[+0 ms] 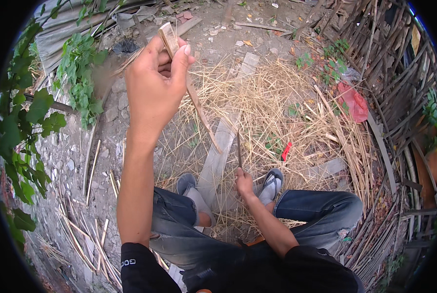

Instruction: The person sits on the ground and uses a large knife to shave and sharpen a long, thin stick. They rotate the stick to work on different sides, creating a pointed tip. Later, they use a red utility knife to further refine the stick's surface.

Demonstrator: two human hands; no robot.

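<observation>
My left hand point(156, 90) is raised at the upper left, its thumb and fingers closed around a split bamboo strip point(197, 105). The strip's thick end sticks up above the fingers, and its thin tail slants down toward a grey plank point(213, 163) on the ground. Lower down, between my knees, my right hand point(244, 182) is closed on the handle of a knife point(239, 150). Its narrow dark blade points away from me and is apart from the strip. The handle is mostly hidden in the fist.
Pale bamboo shavings point(272, 97) cover the ground ahead. A small red object point(286, 151) lies among them, and a red plastic bag point(353, 102) farther right. Stacked sticks point(389, 63) line the right side; leafy plants point(79, 71) stand at left. Split strips point(96, 249) lie at lower left.
</observation>
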